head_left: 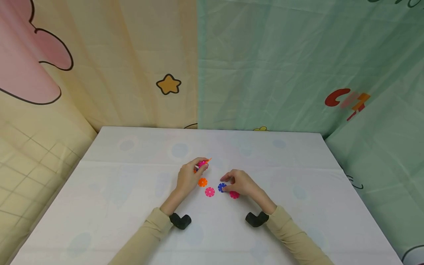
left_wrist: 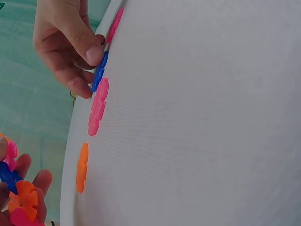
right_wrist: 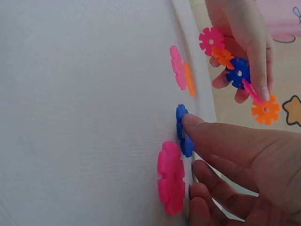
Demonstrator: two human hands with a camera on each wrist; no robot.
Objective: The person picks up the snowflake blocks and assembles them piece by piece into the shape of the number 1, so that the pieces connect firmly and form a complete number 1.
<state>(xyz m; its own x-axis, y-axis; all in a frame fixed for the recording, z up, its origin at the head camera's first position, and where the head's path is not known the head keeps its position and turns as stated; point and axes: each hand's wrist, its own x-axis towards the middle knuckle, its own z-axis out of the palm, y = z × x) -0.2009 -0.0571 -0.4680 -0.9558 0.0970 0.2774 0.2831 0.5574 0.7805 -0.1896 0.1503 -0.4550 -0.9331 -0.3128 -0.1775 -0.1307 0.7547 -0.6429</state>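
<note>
Fingers of the left hand (head_left: 190, 176) grasp a string of joined discs (right_wrist: 232, 76), raised above the table (head_left: 99, 198). The right wrist view shows its colours: pink, orange, blue, pink, orange; in the head view this hand hides most of them. The right hand (head_left: 244, 183) touches with its thumb a blue disc (head_left: 220, 187) on the table, well apart from the far edge and both side edges. Its other fingers are bent near this disc; whether they pinch it, I cannot tell. From there toward the left edge lie a pink disc (head_left: 209, 191) and, farther, an orange disc (head_left: 202, 182). Toward the right edge, a second pink disc (head_left: 234, 195) is partly covered by the right hand in the head view. Beyond the far edge hang a yellow curtain (head_left: 132, 55) and a green curtain (head_left: 281, 55); the red and orange marks (head_left: 332, 98) on the latter I cannot read.
</note>
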